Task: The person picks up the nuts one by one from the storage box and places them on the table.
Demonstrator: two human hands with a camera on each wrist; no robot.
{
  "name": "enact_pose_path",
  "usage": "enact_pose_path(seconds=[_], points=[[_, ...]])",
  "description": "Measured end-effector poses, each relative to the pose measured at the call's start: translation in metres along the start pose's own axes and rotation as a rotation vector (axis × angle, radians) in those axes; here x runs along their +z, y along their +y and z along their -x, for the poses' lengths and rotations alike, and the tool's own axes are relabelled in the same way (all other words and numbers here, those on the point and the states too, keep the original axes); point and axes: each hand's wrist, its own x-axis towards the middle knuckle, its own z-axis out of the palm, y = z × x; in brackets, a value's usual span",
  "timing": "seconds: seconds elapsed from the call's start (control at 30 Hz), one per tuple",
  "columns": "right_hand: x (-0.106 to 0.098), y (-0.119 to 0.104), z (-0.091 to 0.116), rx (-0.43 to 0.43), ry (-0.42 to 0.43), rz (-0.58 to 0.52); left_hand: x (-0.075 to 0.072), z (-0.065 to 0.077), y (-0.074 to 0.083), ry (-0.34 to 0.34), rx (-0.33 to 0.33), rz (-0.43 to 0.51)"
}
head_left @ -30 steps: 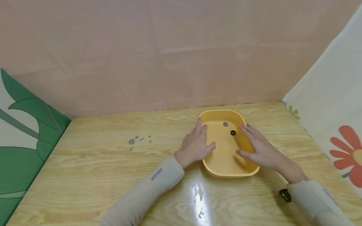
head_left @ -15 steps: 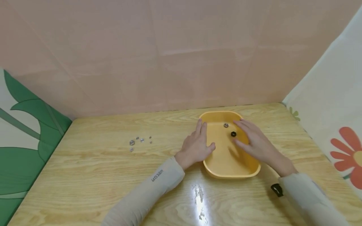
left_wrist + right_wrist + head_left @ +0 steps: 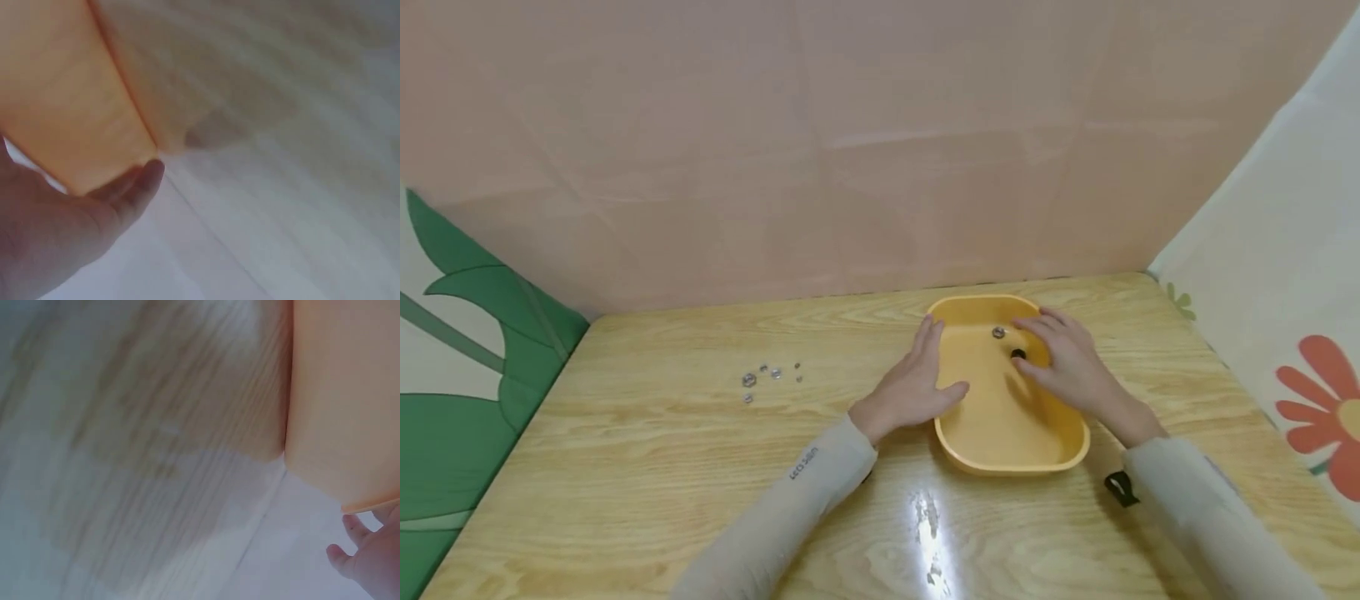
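Observation:
A yellow plastic tray sits on the wooden table, holding a silver hex nut and a black nut. Along the tray's left side lies my left hand, fingers straight at the rim and thumb out over the inside. My right hand is over the right rim, fingers loosely bent, its thumb tip overlapping the black nut. In the left wrist view, left fingers reach along the tray wall. The right wrist view has the right hand at the rim of the tray.
Left of the tray, several small metal nuts lie scattered on the table. A pinkish backdrop rises behind the table's far edge. Printed panels with a green plant and a red flower flank it.
My right hand has moved left and slightly up, further over the tray. My left hand has shifted a little left, staying at the left rim. The nuts keep their places.

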Motion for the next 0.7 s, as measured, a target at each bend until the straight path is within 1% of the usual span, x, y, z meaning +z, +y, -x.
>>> enact_pose_path(seconds=[0.1, 0.17, 0.27, 0.4, 0.53, 0.7], points=[[0.000, 0.000, -0.001, 0.018, -0.015, -0.009, -0.011, 0.003, -0.009, -0.063, 0.038, 0.008], [0.000, 0.001, 0.000, 0.028, -0.027, -0.013, -0.016, 0.004, -0.015, -0.096, 0.061, 0.031], [0.000, 0.002, 0.000, 0.050, -0.059, -0.014, -0.020, 0.004, -0.021, -0.125, 0.073, 0.055], [-0.001, 0.002, -0.001, 0.092, -0.115, -0.017, -0.021, 0.003, -0.023, -0.132, 0.076, 0.035], [0.000, 0.002, -0.001, 0.109, -0.139, -0.020, -0.019, 0.003, -0.020, -0.113, 0.065, -0.002], [0.003, 0.002, -0.002, 0.123, -0.170, -0.009, -0.018, 0.004, -0.017, -0.081, 0.033, -0.040]])
